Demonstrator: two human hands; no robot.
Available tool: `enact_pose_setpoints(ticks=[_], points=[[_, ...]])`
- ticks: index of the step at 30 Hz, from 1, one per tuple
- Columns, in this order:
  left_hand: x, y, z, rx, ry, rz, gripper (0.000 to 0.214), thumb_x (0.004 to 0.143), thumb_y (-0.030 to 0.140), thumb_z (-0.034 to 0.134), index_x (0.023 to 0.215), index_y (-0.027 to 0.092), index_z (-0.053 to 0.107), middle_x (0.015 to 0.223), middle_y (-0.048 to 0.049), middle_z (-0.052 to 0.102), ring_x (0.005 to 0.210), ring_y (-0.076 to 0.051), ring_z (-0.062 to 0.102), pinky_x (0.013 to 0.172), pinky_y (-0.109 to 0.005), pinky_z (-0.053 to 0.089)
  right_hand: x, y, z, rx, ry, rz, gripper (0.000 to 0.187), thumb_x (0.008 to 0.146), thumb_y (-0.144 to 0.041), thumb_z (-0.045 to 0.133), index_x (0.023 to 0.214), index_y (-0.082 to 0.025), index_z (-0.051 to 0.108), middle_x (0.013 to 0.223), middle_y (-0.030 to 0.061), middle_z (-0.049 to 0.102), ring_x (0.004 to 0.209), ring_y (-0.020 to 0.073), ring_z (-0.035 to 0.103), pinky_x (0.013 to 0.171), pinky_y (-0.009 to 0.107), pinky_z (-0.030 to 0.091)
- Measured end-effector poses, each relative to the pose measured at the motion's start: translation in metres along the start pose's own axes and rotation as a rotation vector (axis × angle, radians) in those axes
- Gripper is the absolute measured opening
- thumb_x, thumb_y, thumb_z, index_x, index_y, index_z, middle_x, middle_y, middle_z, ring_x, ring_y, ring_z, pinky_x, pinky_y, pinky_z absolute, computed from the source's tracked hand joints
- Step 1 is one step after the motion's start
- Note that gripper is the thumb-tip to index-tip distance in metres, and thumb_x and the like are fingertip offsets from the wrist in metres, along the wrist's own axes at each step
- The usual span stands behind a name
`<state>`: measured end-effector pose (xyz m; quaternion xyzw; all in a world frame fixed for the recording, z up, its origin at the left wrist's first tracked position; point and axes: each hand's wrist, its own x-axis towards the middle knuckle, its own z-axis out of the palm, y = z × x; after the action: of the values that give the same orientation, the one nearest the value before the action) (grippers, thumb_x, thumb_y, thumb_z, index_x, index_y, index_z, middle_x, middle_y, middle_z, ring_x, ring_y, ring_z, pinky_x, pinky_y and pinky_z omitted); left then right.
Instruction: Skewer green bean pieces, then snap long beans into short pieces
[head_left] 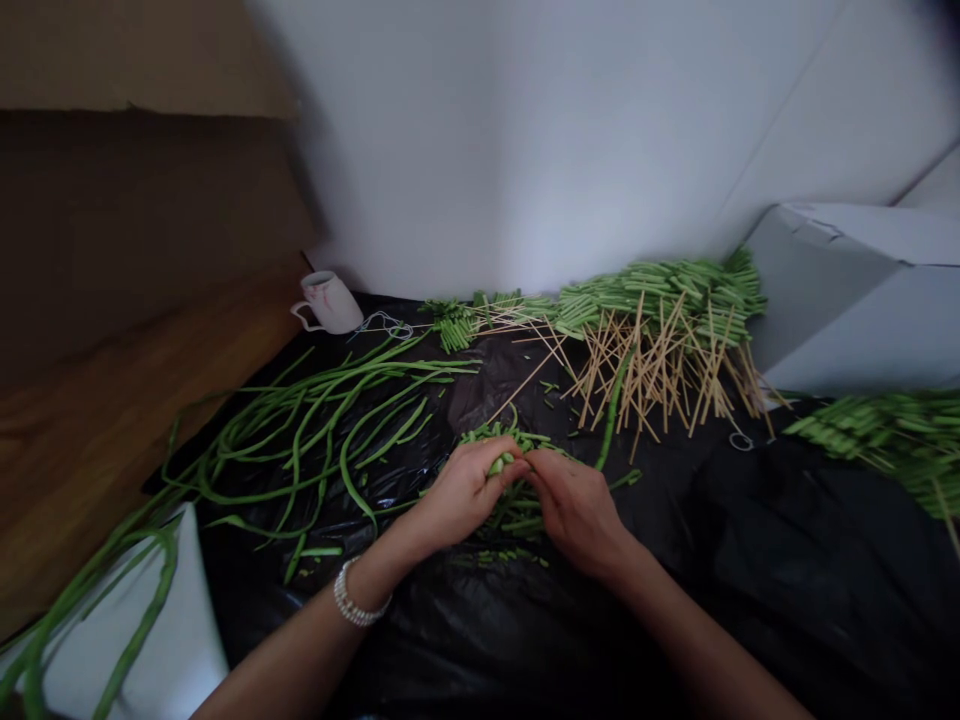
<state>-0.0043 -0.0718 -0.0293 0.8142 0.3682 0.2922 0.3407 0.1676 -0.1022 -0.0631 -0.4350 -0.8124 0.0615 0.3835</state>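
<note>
My left hand (476, 485) is closed around several short green bean pieces (500, 464), whose cut ends show by the thumb. Its fingertips meet those of my right hand (574, 500), which is closed in a pinch. One long green bean (613, 410) runs up from behind the right hand's knuckles, seemingly from its grip; the part inside the fingers is hidden. Under both hands lies a heap of cut bean pieces (517, 518). Long whole beans (300, 440) spread loosely to the left.
Black plastic sheeting (465, 640) covers the floor. Bean pieces on wooden skewers (660, 300) are stacked against the white wall. More skewered beans (900, 440) lie right, near a white box (847, 290). A mug (330, 303) stands back left beside a thin cord (390, 325).
</note>
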Motion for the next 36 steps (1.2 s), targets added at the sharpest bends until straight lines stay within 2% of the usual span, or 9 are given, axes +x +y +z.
enact_pose_setpoints(ticks=[8, 14, 17, 20, 24, 27, 30, 33, 36], points=[[0.001, 0.003, 0.014, -0.686, 0.042, -0.281, 0.036, 0.089, 0.05, 0.055, 0.075, 0.017, 0.051, 0.06, 0.0062, 0.038, 0.051, -0.007, 0.029, 0.047, -0.02, 0.024, 0.002, -0.011, -0.005, 0.221, 0.05, 0.109, 0.02, 0.1, -0.023, 0.04, 0.088, -0.02, 0.055, 0.072, -0.0006, 0.06, 0.065, 0.0128, 0.059, 0.061, 0.022, 0.041], [0.007, 0.0, -0.001, -1.247, 0.117, -0.293, 0.041, 0.087, 0.045, 0.062, 0.066, 0.018, 0.038, 0.057, 0.0089, 0.025, 0.045, -0.004, 0.015, 0.042, -0.017, 0.017, 0.003, -0.005, -0.008, 0.168, 0.05, 0.15, 0.019, 0.099, -0.024, 0.04, 0.085, -0.021, 0.054, 0.066, -0.0013, 0.057, 0.058, 0.0136, 0.057, 0.056, 0.023, 0.039], [0.008, -0.003, -0.007, -1.085, 0.213, -0.283, 0.039, 0.086, 0.049, 0.062, 0.069, 0.016, 0.048, 0.055, 0.009, 0.028, 0.044, -0.004, 0.019, 0.042, -0.017, 0.019, 0.002, -0.003, -0.006, 0.152, 0.043, 0.172, 0.016, 0.098, -0.024, 0.041, 0.106, -0.018, 0.054, 0.076, 0.0018, 0.065, 0.06, 0.0149, 0.062, 0.057, 0.024, 0.044], [0.005, -0.003, -0.001, -0.711, 0.207, -0.295, 0.03, 0.074, 0.04, 0.077, 0.081, 0.014, 0.063, 0.056, 0.0072, 0.043, 0.048, -0.004, 0.032, 0.047, -0.017, 0.027, -0.001, -0.004, 0.0, 0.111, -0.018, 0.171, 0.043, 0.097, -0.021, 0.04, 0.139, -0.016, 0.035, 0.092, 0.007, 0.072, 0.068, 0.0175, 0.068, 0.061, 0.026, 0.049], [0.003, 0.0, 0.004, -0.466, 0.193, -0.291, 0.018, 0.072, 0.028, 0.077, 0.077, 0.013, 0.068, 0.066, 0.0012, 0.062, 0.057, -0.007, 0.048, 0.056, -0.019, 0.038, -0.002, -0.001, 0.003, 0.049, -0.062, 0.137, 0.058, 0.096, -0.02, 0.039, 0.15, -0.015, 0.019, 0.103, 0.01, 0.073, 0.074, 0.0193, 0.07, 0.065, 0.029, 0.052], [0.006, -0.003, -0.002, -0.476, 0.345, -0.328, 0.021, 0.073, 0.032, 0.075, 0.075, 0.014, 0.065, 0.065, 0.0016, 0.062, 0.057, -0.008, 0.049, 0.056, -0.02, 0.038, 0.0, 0.007, -0.002, -0.03, -0.032, 0.119, 0.05, 0.097, -0.026, 0.045, 0.144, -0.014, 0.035, 0.1, 0.0102, 0.073, 0.075, 0.0199, 0.07, 0.068, 0.03, 0.052], [0.008, -0.008, -0.009, -0.432, 0.426, -0.329, 0.024, 0.074, 0.037, 0.075, 0.078, 0.015, 0.065, 0.062, 0.0033, 0.059, 0.054, -0.008, 0.048, 0.054, -0.02, 0.038, 0.002, 0.013, -0.008, -0.117, -0.015, 0.06, 0.025, 0.098, -0.025, 0.046, 0.116, -0.016, 0.061, 0.097, 0.0091, 0.072, 0.084, 0.0195, 0.067, 0.075, 0.03, 0.049], [0.007, -0.011, -0.01, -0.227, 0.482, -0.254, 0.021, 0.085, 0.036, 0.065, 0.083, 0.016, 0.068, 0.071, 0.0006, 0.064, 0.062, -0.011, 0.054, 0.061, -0.023, 0.042, 0.003, 0.013, -0.01, -0.277, -0.027, 0.0, 0.021, 0.098, -0.022, 0.046, 0.093, -0.017, 0.065, 0.081, 0.0064, 0.068, 0.074, 0.0184, 0.061, 0.068, 0.029, 0.043], [0.005, -0.012, -0.009, 0.069, 0.513, -0.056, 0.02, 0.094, 0.029, 0.053, 0.087, 0.017, 0.067, 0.083, -0.0034, 0.068, 0.08, -0.016, 0.06, 0.077, -0.028, 0.045, 0.004, 0.01, -0.01, -0.427, -0.059, -0.068, 0.019, 0.096, -0.018, 0.049, 0.083, -0.018, 0.063, 0.071, 0.0039, 0.061, 0.068, 0.0182, 0.055, 0.063, 0.031, 0.036]])
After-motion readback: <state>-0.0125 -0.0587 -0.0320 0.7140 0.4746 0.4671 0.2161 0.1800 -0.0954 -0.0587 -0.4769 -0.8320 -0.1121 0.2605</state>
